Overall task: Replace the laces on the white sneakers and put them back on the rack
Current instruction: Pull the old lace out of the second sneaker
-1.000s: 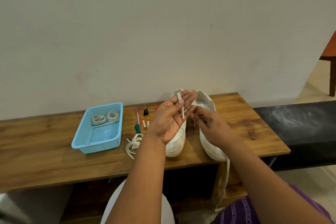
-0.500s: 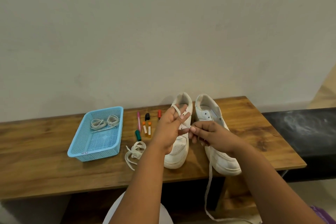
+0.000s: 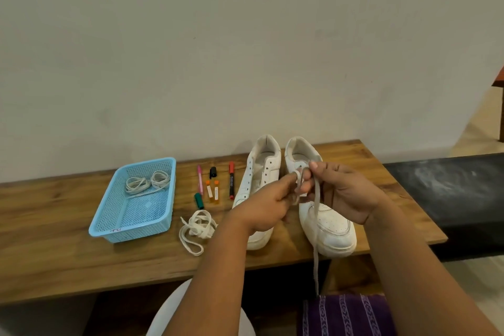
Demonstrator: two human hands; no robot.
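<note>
A long off-white lace [image 3: 316, 215] runs between both hands above the two white sneakers [image 3: 324, 226], which stand side by side, toes toward the person, on the wooden surface [image 3: 68, 262]. The left hand [image 3: 263, 210] has its fingers curled round a small coil of the lace; the right hand [image 3: 345, 192] pinches the strand just beside it, and the rest hangs straight down past the front edge toward the purple cloth [image 3: 343, 315] on the lap.

It looks to me like the lace is being wound into a bundle, so neither shoe seems laced yet. To do it tidily I'd keep the loops even and the feeding hand close, letting the tail slide up without snagging on the edge of the surface or the right sneaker's toe.

Another loose lace [image 3: 196, 229] lies left of the shoes, near the markers [image 3: 215, 185], and a blue basket [image 3: 109, 226] further left holds two coiled laces [image 3: 147, 183]. The shoes sit near the front edge; there is bare wood to the right of them and in front of the basket for setting things down.
</note>
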